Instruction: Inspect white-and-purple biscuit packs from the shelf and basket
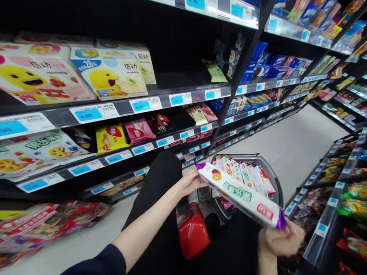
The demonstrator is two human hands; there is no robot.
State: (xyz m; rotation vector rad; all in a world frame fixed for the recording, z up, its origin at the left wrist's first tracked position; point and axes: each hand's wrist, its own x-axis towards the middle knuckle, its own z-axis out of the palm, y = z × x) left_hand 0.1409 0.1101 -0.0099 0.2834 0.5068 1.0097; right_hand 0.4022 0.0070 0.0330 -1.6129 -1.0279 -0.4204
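Observation:
A long white cookie packet with purple ends is stretched between my two hands, tilted down toward the right. My left hand pinches its far left end. At the near right end, my right hand has its fingers closed on the purple wrapper. Below and behind the packet stands a grey shopping basket. Several similar white packets lie in it, along with some pink and red ones. The held packet hides part of the basket.
Shelves of boxed cakes and small snack bags line the left. A lower rack runs along the right. Between my knees is a glossy red object. Blurred red snack bags are at lower left. A pale floor aisle extends ahead.

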